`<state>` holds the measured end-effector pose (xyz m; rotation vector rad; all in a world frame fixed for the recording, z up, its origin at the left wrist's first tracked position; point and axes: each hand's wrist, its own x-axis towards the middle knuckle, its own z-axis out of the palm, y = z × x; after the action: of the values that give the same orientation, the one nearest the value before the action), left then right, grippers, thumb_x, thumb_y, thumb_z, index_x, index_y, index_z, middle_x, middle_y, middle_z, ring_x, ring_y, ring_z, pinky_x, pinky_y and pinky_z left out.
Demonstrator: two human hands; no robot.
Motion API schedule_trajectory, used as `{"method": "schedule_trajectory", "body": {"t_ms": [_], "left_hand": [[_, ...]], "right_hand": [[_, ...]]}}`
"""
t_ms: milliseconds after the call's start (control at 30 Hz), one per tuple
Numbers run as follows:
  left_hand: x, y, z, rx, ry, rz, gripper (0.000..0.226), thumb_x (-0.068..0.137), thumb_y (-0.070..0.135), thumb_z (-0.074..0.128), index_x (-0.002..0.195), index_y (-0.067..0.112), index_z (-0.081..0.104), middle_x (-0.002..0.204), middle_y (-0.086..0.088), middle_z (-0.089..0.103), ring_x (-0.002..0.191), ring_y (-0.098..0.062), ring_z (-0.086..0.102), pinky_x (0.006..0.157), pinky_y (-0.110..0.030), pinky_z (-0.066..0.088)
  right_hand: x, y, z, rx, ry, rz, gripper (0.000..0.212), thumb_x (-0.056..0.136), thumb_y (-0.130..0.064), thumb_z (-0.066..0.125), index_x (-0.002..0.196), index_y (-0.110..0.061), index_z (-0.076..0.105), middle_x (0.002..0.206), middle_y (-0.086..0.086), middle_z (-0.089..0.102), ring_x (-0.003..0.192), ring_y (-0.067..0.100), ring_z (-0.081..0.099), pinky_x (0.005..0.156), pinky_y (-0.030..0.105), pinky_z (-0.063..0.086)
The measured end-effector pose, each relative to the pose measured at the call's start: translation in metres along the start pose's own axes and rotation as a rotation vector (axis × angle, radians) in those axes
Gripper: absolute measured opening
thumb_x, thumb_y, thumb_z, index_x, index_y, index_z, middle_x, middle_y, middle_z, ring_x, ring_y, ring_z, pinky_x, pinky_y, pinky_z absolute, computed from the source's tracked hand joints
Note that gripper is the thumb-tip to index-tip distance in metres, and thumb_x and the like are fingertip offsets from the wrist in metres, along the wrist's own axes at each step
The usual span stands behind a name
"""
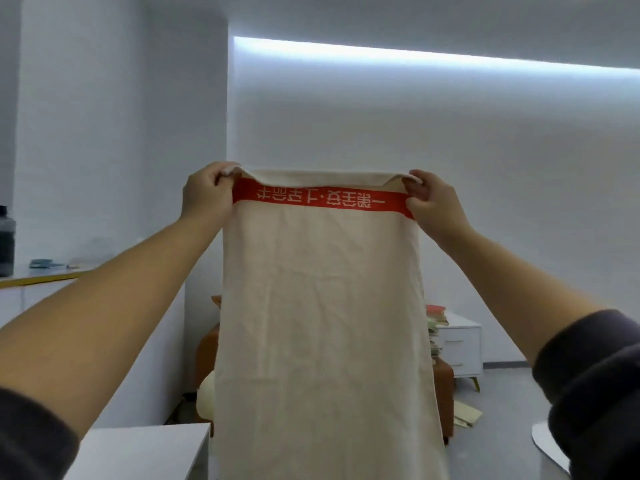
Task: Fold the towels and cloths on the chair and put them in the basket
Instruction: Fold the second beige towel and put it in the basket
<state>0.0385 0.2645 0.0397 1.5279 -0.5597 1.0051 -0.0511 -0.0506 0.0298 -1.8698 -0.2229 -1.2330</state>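
The left grip [207, 192] and the right grip [433, 202] are raised at arm's length. Each pinches one top corner of a cream towel [322, 323] between thumb and curled fingers. The towel hangs flat and full-width between them, in front of the white wall, and its lower end runs out of the bottom of the view. Its top hem folds slightly forward. Just below the hem a red band [322, 199] crosses from one corner to the other, printed with white characters that read upside down. Both forearms are bare, with dark sleeves [595, 382] pushed back towards the elbows.

An orange-brown chair [205, 355] stands behind the towel and is mostly hidden by it, showing only at either edge. A pale rounded thing [206, 398] sits at the chair's left side; I cannot tell what it is. Further right, a white drawer cabinet [462, 344] on slim legs carries a stack of books [435, 315], and papers [467, 414] lie on the grey floor beside it. A white surface [138, 452] sits at lower left, and a dark container [6, 240] stands on a ledge at far left.
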Motion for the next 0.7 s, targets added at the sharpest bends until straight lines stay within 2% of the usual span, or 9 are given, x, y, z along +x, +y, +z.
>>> {"method": "schedule_trajectory", "body": {"t_ms": [133,233,367,433,500,600,700], "left_hand": [[-0.027,-0.066,0.031,0.076,-0.031,-0.16,0.027,0.096,0.018,0.045,0.109,0.02,0.068,0.113,-0.003,0.066,0.107,-0.021,0.06,0.096,-0.038,0.049],[-0.046,-0.109,0.046,0.104,-0.023,-0.321,0.026,0.095,0.016,0.044,0.107,0.018,0.068,0.106,-0.004,0.065,0.102,-0.024,0.061,0.092,-0.041,0.051],[-0.065,-0.143,0.051,-0.04,-0.03,-0.583,0.021,0.083,0.016,0.048,0.078,0.022,0.068,0.095,-0.007,0.069,0.096,-0.026,0.065,0.086,-0.043,0.055],[-0.084,-0.148,0.051,-0.14,0.009,-0.7,0.018,0.084,0.023,0.05,0.072,0.018,0.063,0.096,-0.009,0.067,0.092,-0.025,0.065,0.08,-0.039,0.056],[-0.113,-0.153,0.047,-0.164,-0.005,-0.779,0.023,0.09,0.025,0.049,0.072,0.015,0.059,0.096,-0.009,0.062,0.083,-0.021,0.063,0.073,-0.033,0.054],[-0.165,-0.165,0.03,-0.139,-0.032,-0.895,0.012,0.089,0.009,0.056,0.078,0.013,0.056,0.095,-0.012,0.062,0.072,-0.018,0.062,0.063,-0.027,0.055],[-0.22,-0.173,0.006,-0.118,-0.045,-0.976,0.002,0.087,0.005,0.06,0.088,0.007,0.06,0.086,-0.011,0.062,0.069,-0.02,0.062,0.055,-0.024,0.057]], "right_hand": [[-0.021,0.063,0.029,-0.016,-0.105,0.128,0.058,0.086,0.009,0.046,0.142,-0.006,0.038,0.136,0.011,0.053,0.126,0.018,0.05,0.1,0.032,0.047],[-0.037,0.106,0.047,-0.056,-0.185,0.204,0.059,0.085,0.011,0.045,0.141,-0.006,0.039,0.136,0.011,0.053,0.127,0.019,0.049,0.088,0.023,0.046],[-0.052,0.143,0.058,-0.039,-0.232,0.278,0.06,0.082,0.01,0.044,0.139,-0.01,0.043,0.13,0.01,0.057,0.121,0.019,0.053,0.086,0.027,0.049],[-0.07,0.157,0.06,0.021,-0.27,0.361,0.053,0.085,0.002,0.046,0.136,-0.013,0.046,0.124,0.005,0.059,0.113,0.02,0.057,0.08,0.028,0.053],[-0.097,0.169,0.06,0.116,-0.285,0.443,0.037,0.091,-0.009,0.048,0.127,-0.016,0.054,0.117,0.004,0.061,0.11,0.021,0.059,0.082,0.03,0.055],[-0.151,0.181,0.056,0.254,-0.275,0.561,0.024,0.096,-0.016,0.048,0.118,-0.014,0.059,0.113,0.006,0.065,0.107,0.018,0.063,0.089,0.036,0.055],[-0.21,0.189,0.049,0.264,-0.275,0.648,0.018,0.097,-0.015,0.048,0.105,-0.013,0.064,0.108,0.009,0.069,0.098,0.018,0.068,0.083,0.035,0.057]]}}
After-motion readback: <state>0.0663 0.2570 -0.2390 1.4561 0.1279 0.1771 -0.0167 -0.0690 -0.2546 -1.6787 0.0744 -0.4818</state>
